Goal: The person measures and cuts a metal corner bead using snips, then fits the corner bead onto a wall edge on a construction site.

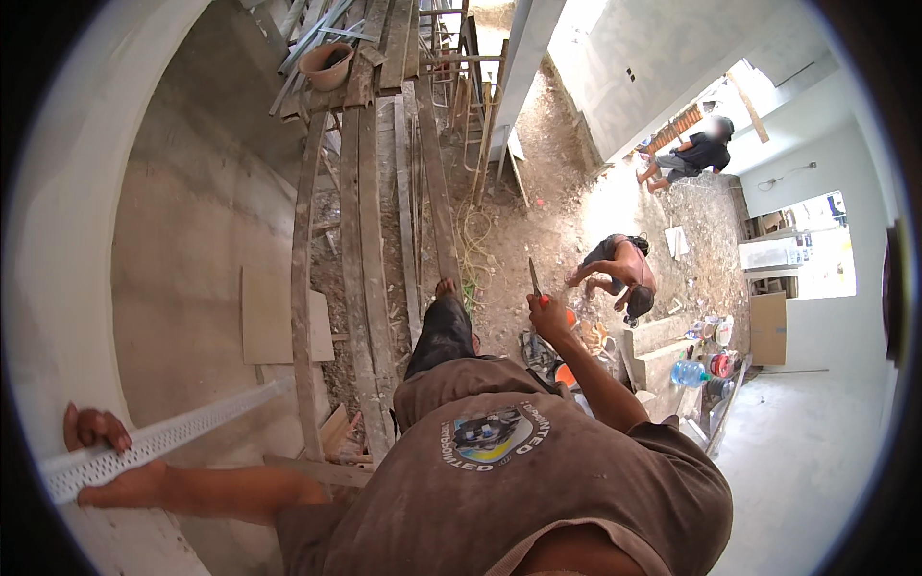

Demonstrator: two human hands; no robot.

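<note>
Rough, weathered planks [368, 240] are running down the frame's left-centre. At lower left, a pale, straight perforated strip [197, 427] is slanting up rightward, passing through the nearer left hand [130, 485], whose fingers are curling over it. Well apart at centre, the right hand [549, 317] is clenching a pointed, red-handled tool [534, 276].

The strip [211, 419] is located at far left, held in the left hand [125, 483]. Planks [360, 230] are laid lengthwise ahead, between the strip and the bladed tool [534, 276] held in the right hand [548, 318]. A basin [322, 72] is set on boards [394, 48] at the far end. Right of the tool, one person [634, 269] is observed; a second [699, 152] is positioned farther off. A bottle [689, 373] is placed nearer, rightward.
</note>
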